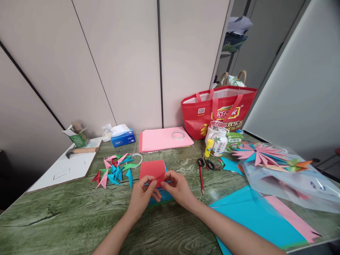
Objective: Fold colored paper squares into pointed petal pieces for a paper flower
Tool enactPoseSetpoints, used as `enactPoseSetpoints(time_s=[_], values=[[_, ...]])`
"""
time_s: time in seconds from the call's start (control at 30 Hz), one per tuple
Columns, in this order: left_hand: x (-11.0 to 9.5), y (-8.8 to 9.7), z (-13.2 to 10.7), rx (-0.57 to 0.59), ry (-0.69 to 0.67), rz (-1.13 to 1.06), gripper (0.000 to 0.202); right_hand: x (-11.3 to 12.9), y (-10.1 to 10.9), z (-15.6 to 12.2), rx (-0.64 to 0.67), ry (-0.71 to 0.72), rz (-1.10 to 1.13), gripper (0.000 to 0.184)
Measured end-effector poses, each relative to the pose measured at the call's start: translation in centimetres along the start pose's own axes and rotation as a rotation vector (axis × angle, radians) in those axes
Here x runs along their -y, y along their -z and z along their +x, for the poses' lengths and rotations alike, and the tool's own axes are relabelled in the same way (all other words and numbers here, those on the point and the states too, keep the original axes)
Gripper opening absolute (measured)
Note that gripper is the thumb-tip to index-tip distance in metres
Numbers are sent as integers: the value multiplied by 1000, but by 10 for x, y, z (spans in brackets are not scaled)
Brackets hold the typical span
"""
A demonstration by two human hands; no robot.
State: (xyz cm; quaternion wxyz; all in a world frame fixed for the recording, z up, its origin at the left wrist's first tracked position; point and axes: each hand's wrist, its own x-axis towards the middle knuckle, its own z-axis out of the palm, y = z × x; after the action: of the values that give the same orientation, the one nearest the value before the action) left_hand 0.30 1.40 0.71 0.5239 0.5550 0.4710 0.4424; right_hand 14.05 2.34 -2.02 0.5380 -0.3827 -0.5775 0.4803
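Observation:
Both hands meet at a piece of red paper [152, 168] near the middle of the table. My left hand [145, 193] pinches its lower left part between thumb and fingers. On the lower right, my right hand [176, 186] grips the same paper with thumb and fingertips. Under it lies blue paper [162, 197], partly covered by the hands and the red sheet. Left of my hands is a loose pile of folded paper pieces [114, 171] in pink, blue, green and red. A single blue folded piece [129, 177] lies closest to my left hand.
Black scissors [205, 163], a red pencil [201, 180] and a yellow glue stick [209, 147] are to the right. Large blue sheets [255, 216] lie front right. Pink paper [164, 139] bears a tape roll [177, 135]. A hammer [82, 150] rests on a white board [63, 170]. A red bag [193, 120] stands behind.

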Motion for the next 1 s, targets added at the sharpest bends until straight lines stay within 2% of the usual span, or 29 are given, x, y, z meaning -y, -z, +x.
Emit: enactPoseSetpoints(time_s=[0.17, 0.27, 0.37, 0.47, 0.7, 0.87, 1.0], values=[[4, -2, -1, 46, -16, 6, 21, 4, 2, -1, -104, 62, -104, 6], [10, -1, -1, -20, -122, 71, 14, 4, 1, -2, -101, 77, -147, 6], [15, 3, -2, -140, -251, 218, 7, 1, -2, -3, -40, 52, -76, 9], [15, 7, -2, -204, -334, 362, 5, -2, -5, -5, -30, -7, 62, 23], [12, 5, -4, -253, -369, 345, 6, 1, -9, -7, -95, -73, 201, 26], [10, 4, -7, -314, -422, 356, 10, 3, -7, -6, -42, -31, 259, 28], [8, 4, -5, -271, -464, 398, 11, 0, -5, -4, -2, -21, 248, 25]])
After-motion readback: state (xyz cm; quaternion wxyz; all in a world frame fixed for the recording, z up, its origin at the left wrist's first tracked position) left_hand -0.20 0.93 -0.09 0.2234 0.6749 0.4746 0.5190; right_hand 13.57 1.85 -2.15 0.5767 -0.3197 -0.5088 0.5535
